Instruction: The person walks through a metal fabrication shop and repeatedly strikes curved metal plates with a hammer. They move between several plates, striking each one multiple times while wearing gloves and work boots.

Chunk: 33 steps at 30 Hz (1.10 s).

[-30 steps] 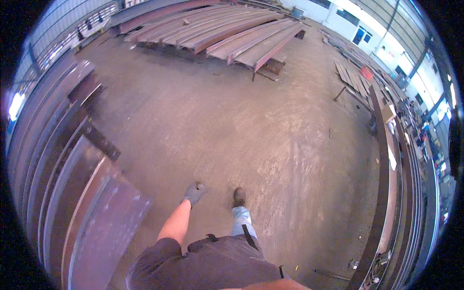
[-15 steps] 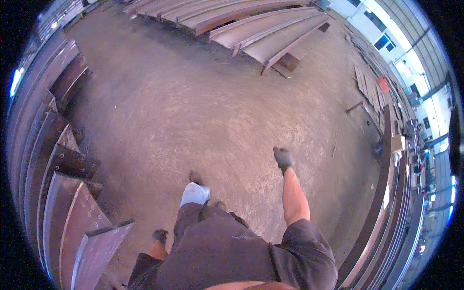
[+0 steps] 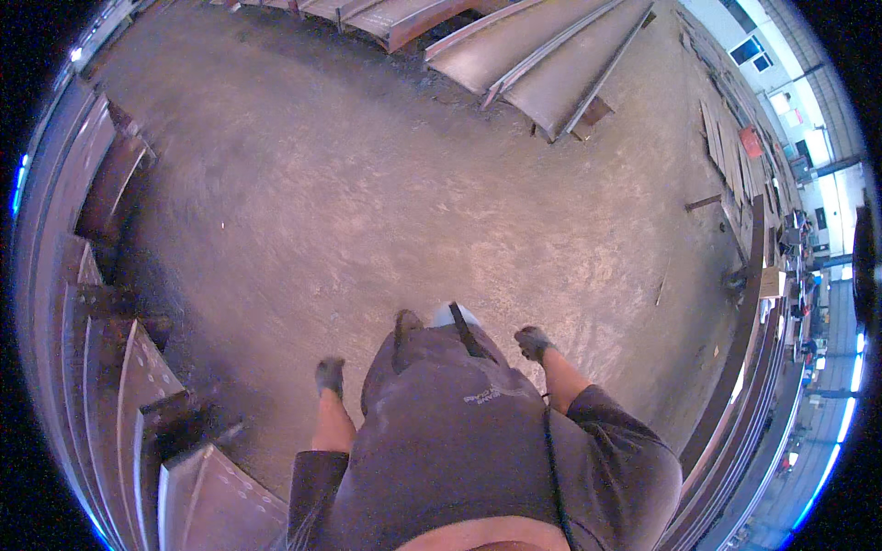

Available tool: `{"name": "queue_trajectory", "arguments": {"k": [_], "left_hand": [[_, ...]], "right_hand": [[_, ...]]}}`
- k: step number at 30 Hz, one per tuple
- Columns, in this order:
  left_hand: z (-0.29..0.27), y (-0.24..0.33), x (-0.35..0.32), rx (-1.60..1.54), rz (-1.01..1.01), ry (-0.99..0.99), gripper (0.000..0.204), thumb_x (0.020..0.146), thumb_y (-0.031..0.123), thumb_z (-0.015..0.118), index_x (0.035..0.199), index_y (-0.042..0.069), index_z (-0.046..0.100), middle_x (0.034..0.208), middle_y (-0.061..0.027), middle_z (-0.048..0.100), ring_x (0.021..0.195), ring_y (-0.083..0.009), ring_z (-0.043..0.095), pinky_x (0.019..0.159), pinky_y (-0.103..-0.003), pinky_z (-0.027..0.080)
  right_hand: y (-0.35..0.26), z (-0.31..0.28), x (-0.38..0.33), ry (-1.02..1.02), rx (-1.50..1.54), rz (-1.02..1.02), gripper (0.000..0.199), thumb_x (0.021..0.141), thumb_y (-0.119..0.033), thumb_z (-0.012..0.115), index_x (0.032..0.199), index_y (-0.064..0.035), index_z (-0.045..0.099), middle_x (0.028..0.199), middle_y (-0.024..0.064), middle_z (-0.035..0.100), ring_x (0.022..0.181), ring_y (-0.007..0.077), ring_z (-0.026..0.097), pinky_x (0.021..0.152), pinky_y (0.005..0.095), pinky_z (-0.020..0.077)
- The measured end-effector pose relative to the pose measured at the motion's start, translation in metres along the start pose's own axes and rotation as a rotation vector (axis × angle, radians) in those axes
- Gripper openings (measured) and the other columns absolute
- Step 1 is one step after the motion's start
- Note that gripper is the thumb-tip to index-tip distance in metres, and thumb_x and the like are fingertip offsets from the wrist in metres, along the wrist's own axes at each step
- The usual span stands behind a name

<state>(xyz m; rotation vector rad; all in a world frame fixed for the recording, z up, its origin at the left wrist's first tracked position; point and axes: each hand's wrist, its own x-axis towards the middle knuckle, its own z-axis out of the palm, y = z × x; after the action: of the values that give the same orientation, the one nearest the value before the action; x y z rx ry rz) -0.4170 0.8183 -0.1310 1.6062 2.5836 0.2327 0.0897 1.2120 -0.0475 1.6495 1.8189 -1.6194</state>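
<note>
My left hand [image 3: 329, 376], in a dark grey glove, hangs low beside my left thigh with its fingers curled in. Nothing shows in it. On the other side, my right hand [image 3: 533, 343] wears the same kind of glove and hangs ahead of my right hip, loosely closed with nothing visible inside. Both hands are over the bare floor [image 3: 386, 202] and touch nothing. A dark shoe [image 3: 408, 320] shows just beyond my dark shirt [image 3: 450, 413], and a pale patch of trouser leg [image 3: 447, 315] lies to its right.
Long rusty steel beams [image 3: 574, 64] lie across the far side. Steel beams with drilled end plates [image 3: 152, 367] line my left, edges jutting out. On my right run long steel bars [image 3: 726, 422], with a cardboard box [image 3: 773, 282] by them. A red object [image 3: 751, 142] lies farther off.
I have moved ahead, and the beams on the left have slid back past me. My left hand has swung forward, while my right hand has swung back toward my body.
</note>
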Motion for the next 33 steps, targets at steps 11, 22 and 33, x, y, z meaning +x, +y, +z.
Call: {"name": "queue_trajectory", "arguments": {"k": [11, 22, 33], "left_hand": [[-0.118, -0.081, 0.411, -0.973, -0.820, -0.025, 0.048, 0.081, 0.025, 0.083, 0.120, 0.001, 0.066, 0.107, -0.0079, 0.070, 0.097, -0.0186, 0.062, 0.089, -0.035, 0.051], [-0.129, -0.181, 0.366, -0.303, -0.362, -0.410, 0.020, 0.087, 0.028, 0.066, 0.080, 0.009, 0.069, 0.073, -0.0120, 0.067, 0.069, -0.0297, 0.068, 0.058, -0.046, 0.050], [-0.101, -0.338, 0.584, -0.592, -0.891, -0.335, 0.018, 0.080, 0.027, 0.070, 0.085, 0.010, 0.067, 0.077, -0.0134, 0.068, 0.074, -0.0333, 0.068, 0.064, -0.049, 0.051]], "right_hand": [[-0.106, -0.061, 0.194, -0.093, -0.627, 0.052, 0.031, 0.096, -0.032, 0.063, 0.103, -0.0020, 0.066, 0.078, 0.0159, 0.066, 0.064, 0.0301, 0.066, 0.059, 0.0459, 0.0528], [-0.875, 0.005, 0.531, -0.092, -0.025, -0.237, 0.054, 0.095, -0.048, 0.058, 0.128, -0.0054, 0.064, 0.105, 0.0108, 0.069, 0.088, 0.0227, 0.066, 0.069, 0.0407, 0.0535], [-1.074, 0.123, 0.740, -0.201, -0.594, -0.542, 0.047, 0.095, -0.043, 0.062, 0.120, -0.0047, 0.070, 0.089, 0.0109, 0.070, 0.083, 0.0206, 0.063, 0.070, 0.0402, 0.0527]]}}
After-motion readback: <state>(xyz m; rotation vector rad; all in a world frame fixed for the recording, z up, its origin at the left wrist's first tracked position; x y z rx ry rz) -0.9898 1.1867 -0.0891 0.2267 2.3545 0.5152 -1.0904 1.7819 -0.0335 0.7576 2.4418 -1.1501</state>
